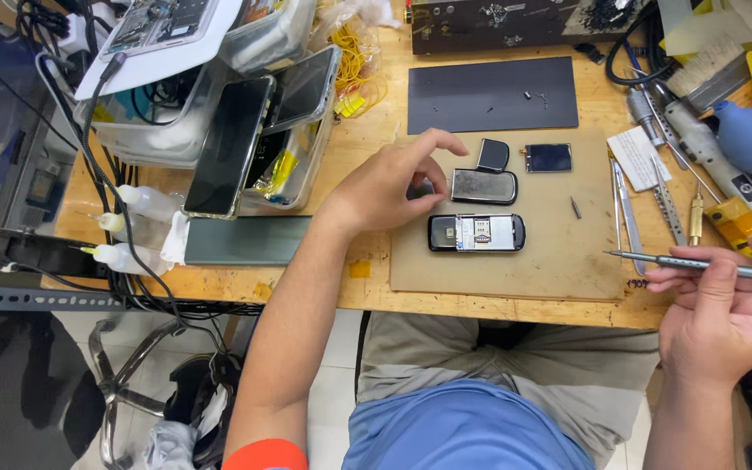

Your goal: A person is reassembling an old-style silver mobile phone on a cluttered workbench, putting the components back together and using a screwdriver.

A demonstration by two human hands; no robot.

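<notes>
On the work mat (pixel 515 270) before you lies an opened phone (pixel 477 232), with its metal back cover (pixel 483 186) just behind it. Your left hand (pixel 389 187) rests left of the cover. Your right hand (pixel 724 318) holds a screwdriver (pixel 698 265) off the mat's right edge, tweezers (pixel 627 204) lying behind.

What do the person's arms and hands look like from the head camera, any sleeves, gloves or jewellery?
Both hands are bare: no gloves, and no rings or watch in sight. The left hand leads back along a bare forearm to an orange-red sleeve at the upper arm. The right hand has a bare wrist and forearm; no sleeve shows before the frame's edge.
</notes>
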